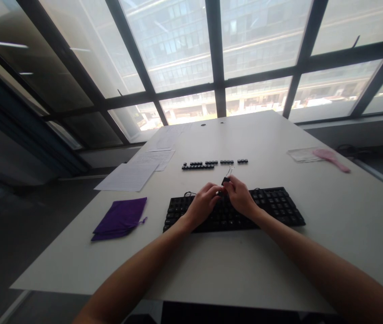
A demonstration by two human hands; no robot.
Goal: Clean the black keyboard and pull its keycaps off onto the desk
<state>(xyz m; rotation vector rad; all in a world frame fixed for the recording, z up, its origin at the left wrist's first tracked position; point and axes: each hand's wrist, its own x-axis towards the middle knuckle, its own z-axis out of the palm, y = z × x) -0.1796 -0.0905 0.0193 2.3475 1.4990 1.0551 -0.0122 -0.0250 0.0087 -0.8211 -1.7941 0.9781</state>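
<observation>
A black keyboard (277, 204) lies across the table in front of me, partly hidden by my hands and forearms. Above its back edge, my right hand (240, 195) pinches a keycap puller (226, 181), a small black body with thin wire loops pointing up and away. Close against it, my left hand (205, 201) has its fingertips closed on a small black piece (219, 193), perhaps a keycap; the fingers cover most of it. The fingertips of both hands nearly touch. Beyond the keyboard, loose black keycaps (198, 167) stand in short rows.
A purple drawstring pouch (120, 217) lies left of the keyboard. Printed paper sheets (129, 176) spread along the table's left side. At the right are a pink hairbrush (331, 158) and a clear plastic bag (301, 155). Large windows stand beyond the white table (245, 265).
</observation>
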